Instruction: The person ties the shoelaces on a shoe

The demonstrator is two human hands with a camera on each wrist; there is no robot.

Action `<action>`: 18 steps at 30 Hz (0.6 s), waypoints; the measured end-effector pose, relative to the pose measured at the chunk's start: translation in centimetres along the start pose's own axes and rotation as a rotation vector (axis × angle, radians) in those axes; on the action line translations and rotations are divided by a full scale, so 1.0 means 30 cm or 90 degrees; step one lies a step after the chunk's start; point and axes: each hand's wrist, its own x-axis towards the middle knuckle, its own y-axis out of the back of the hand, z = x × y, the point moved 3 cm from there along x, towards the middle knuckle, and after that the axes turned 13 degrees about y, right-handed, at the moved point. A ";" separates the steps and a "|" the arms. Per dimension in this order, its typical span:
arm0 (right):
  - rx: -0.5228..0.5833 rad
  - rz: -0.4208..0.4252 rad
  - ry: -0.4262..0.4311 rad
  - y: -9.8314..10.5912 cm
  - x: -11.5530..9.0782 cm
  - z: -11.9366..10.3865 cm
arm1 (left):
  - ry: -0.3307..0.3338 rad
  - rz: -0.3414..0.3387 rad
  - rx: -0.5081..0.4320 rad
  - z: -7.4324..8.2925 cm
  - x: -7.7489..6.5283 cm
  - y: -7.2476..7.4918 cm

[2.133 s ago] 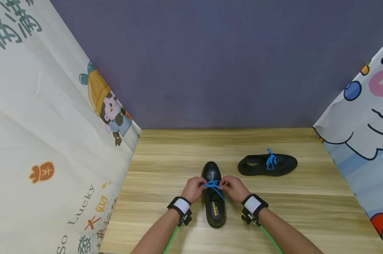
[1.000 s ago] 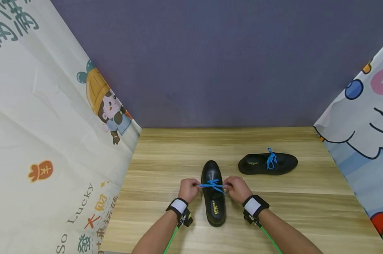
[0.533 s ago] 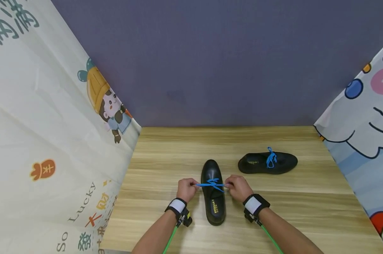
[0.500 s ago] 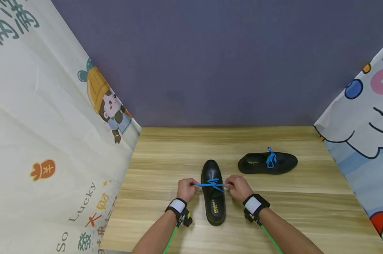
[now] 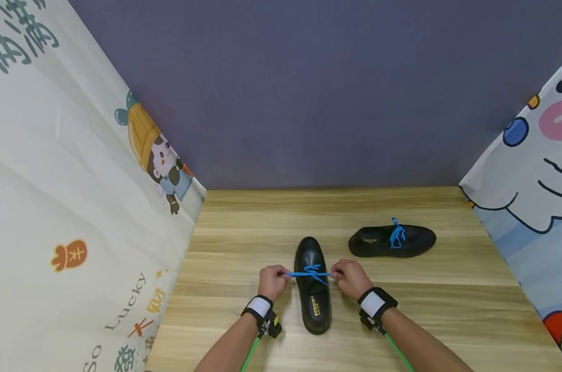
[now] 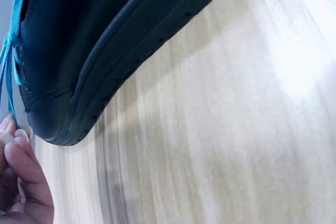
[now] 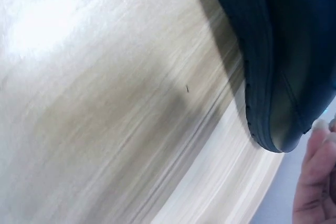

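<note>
A black leather shoe (image 5: 314,305) stands on the wooden surface between my hands, toe pointing away. Its blue shoelace (image 5: 312,274) stretches sideways across the shoe, knotted over the middle, with a shorter strand lying toward the heel. On the left side, my left hand (image 5: 273,281) pinches one part of the lace between thumb and fingers; the left wrist view shows the lace (image 6: 11,51) running down to those fingertips. My right hand (image 5: 351,279) pinches the opposite part beside the shoe's right edge. In the right wrist view, the shoe's side (image 7: 262,61) covers most of the lace.
A second black shoe (image 5: 415,242) lies farther back on the right, toe pointing right, its blue lace (image 5: 397,235) tied. The wooden surface (image 5: 243,217) ends at a dark upright panel (image 5: 308,103). Printed white cloths (image 5: 99,206) hang on both sides. Green cables trail from the wrist cameras.
My hands have moved apart, the left one outward the most, drawing the lace from a loose crossing into a straight line across the shoe. The shoes stay in place.
</note>
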 end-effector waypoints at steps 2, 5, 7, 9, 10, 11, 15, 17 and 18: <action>0.002 0.007 0.001 -0.003 -0.003 0.000 | -0.006 -0.021 -0.009 0.000 -0.004 0.000; 0.002 0.012 0.010 -0.004 -0.008 0.002 | -0.023 -0.074 -0.019 0.008 -0.008 -0.001; 0.007 0.010 0.027 -0.003 -0.009 0.002 | -0.044 -0.113 -0.007 0.015 -0.008 0.002; 0.015 0.001 0.049 -0.002 -0.007 -0.001 | -0.073 -0.144 0.019 0.025 -0.004 0.008; 0.017 -0.002 0.057 -0.001 -0.005 -0.002 | -0.092 -0.154 0.033 0.031 0.000 0.012; 0.019 -0.007 0.062 0.000 -0.003 -0.004 | -0.106 -0.161 0.046 0.037 0.004 0.017; 0.013 0.003 0.053 0.008 0.003 -0.013 | -0.140 -0.155 0.068 0.068 0.030 0.032; 0.009 0.022 0.046 0.012 0.005 -0.022 | -0.149 -0.142 0.076 0.089 0.045 0.032; 0.006 0.031 0.049 0.012 0.005 -0.027 | -0.152 -0.139 0.081 0.100 0.052 0.029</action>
